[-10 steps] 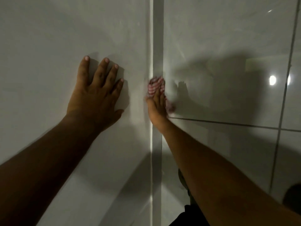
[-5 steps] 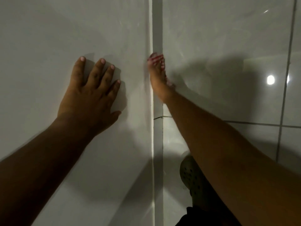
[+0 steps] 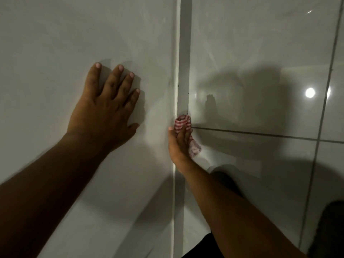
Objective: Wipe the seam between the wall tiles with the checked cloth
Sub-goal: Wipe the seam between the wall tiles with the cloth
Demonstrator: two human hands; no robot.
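Observation:
A vertical seam [image 3: 183,71] runs down the corner where two glossy grey tiled walls meet. My right hand [image 3: 179,144] presses a red-and-white checked cloth [image 3: 183,122] against that seam, about level with a horizontal grout line [image 3: 260,134] on the right wall. A loose end of the cloth [image 3: 194,148] hangs out below my palm. My left hand [image 3: 106,110] lies flat on the left wall [image 3: 74,43], fingers spread, a short way left of the seam and holding nothing.
The right wall [image 3: 260,43] has a further vertical grout line [image 3: 329,75] and reflects a round light [image 3: 310,93]. Dark clothing shows at the bottom edge [image 3: 204,246]. A dark shape sits at the lower right corner [image 3: 331,229].
My right hand with the cloth slid up the seam, then came back down to the horizontal grout line. My left hand stayed flat on the wall.

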